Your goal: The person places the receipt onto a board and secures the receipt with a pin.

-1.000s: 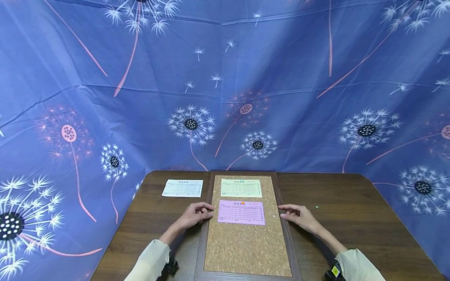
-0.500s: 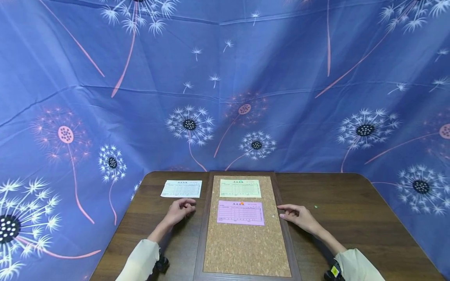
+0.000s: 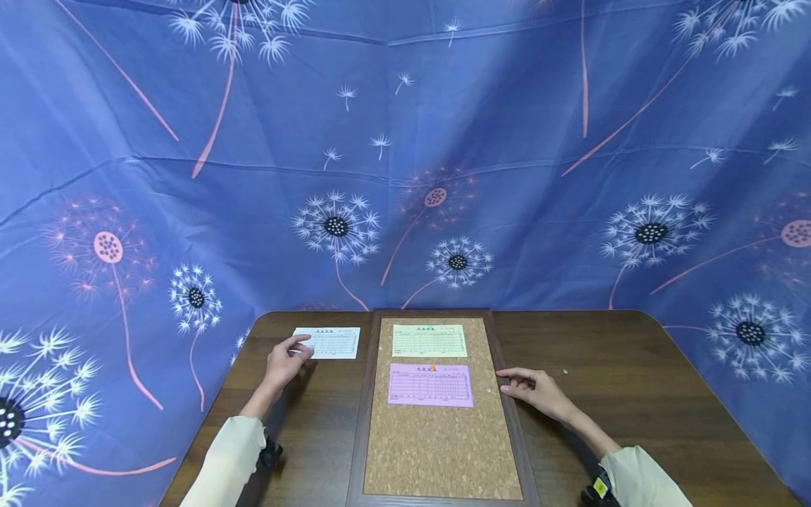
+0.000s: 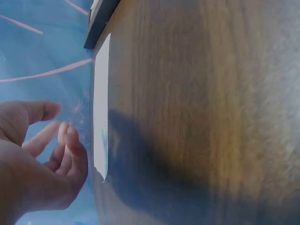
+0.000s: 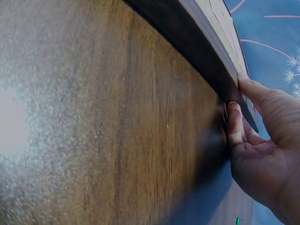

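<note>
A framed corkboard (image 3: 443,451) lies on the table with a green printed form (image 3: 429,341) and a purple printed form (image 3: 431,386) on it. An orange pushpin (image 3: 433,367) shows at the purple form's top edge. My right hand (image 3: 535,391) holds the board's right frame, thumb on top and fingers against its side in the right wrist view. Left of the board lies a white printed form (image 3: 332,343). My left hand (image 3: 286,362) overlaps that form's left end, fingers loosely bent and the thumb apart from them in the left wrist view, nothing between them.
A green pushpin (image 5: 238,220) lies on the wooden table (image 3: 608,422) to the right of the board. Behind the table hangs a blue cloth (image 3: 538,141) with a dandelion print.
My left hand has let go of the board's left frame and moved left and away from me to the white form. My right hand has stayed on the right frame.
</note>
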`<state>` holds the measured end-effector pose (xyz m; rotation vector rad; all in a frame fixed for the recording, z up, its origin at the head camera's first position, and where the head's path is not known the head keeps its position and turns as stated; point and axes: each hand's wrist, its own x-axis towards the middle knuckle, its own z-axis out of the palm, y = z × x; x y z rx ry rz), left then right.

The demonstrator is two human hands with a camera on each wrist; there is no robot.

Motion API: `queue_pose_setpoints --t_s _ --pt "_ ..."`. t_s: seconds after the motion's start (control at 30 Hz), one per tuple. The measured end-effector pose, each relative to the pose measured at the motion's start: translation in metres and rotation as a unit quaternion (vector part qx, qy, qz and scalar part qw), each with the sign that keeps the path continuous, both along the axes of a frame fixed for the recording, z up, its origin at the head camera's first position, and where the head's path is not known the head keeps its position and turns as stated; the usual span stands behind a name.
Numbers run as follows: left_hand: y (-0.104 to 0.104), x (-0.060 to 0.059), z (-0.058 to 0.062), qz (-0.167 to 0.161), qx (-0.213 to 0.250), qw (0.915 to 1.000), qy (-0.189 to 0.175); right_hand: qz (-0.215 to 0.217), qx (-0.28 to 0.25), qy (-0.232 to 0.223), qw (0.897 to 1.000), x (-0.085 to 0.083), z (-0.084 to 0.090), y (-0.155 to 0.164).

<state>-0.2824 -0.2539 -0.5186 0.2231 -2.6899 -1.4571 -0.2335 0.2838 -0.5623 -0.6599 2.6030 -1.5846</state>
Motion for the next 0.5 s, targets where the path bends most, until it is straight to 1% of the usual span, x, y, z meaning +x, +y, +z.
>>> queue_pose_setpoints --t_s 0.1,0.2,0.3,0.37,0.43,0.5 --pt "-0.003 -0.004 0.001 0.018 -0.045 0.9986 0.02 0.0 0.004 0.002 1.0 -0.001 0.001 0.0" --pt "-0.004 -0.009 -0.001 0.033 -0.08 0.9951 0.047 -0.001 0.002 0.005 1.0 -0.001 0.001 -0.001" --pt "-0.004 -0.011 -0.003 0.046 -0.099 0.9918 0.066 -0.003 -0.003 0.004 1.0 0.0 0.002 -0.001" --pt "-0.005 -0.012 -0.005 0.059 -0.112 0.9895 0.069 -0.003 -0.005 0.006 1.0 0.001 0.003 -0.002" --pt "-0.005 -0.013 -0.007 0.068 -0.121 0.9883 0.063 -0.001 -0.005 0.008 1.0 0.002 0.004 -0.002" --pt "-0.005 -0.014 -0.009 0.07 -0.128 0.988 0.051 -0.001 -0.004 0.007 1.0 0.002 0.004 -0.002"
